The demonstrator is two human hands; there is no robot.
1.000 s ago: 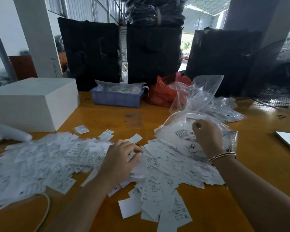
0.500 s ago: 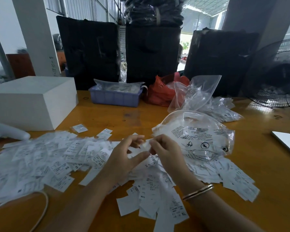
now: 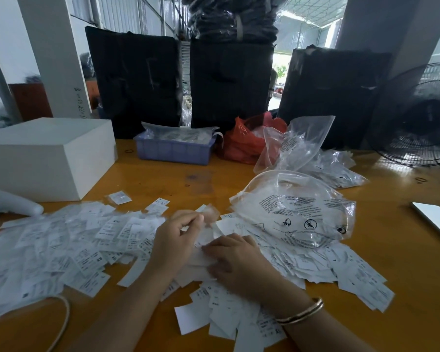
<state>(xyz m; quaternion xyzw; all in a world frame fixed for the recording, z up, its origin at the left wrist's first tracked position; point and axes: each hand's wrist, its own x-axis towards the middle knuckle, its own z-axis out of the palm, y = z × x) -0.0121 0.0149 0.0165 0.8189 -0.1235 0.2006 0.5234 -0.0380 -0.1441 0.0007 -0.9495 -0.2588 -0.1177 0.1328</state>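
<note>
Head view: just left of the clear printed bag [image 3: 297,217] on the worktop [image 3: 404,262], my left hand [image 3: 175,240] has its grip pinched on a small, blurred label [image 3: 210,212], held above the heap of white labels [image 3: 74,245]. My right hand [image 3: 236,262], nearer me than the bag, lies on the heap with fingers bent. Whether its grip holds a label I cannot tell.
</note>
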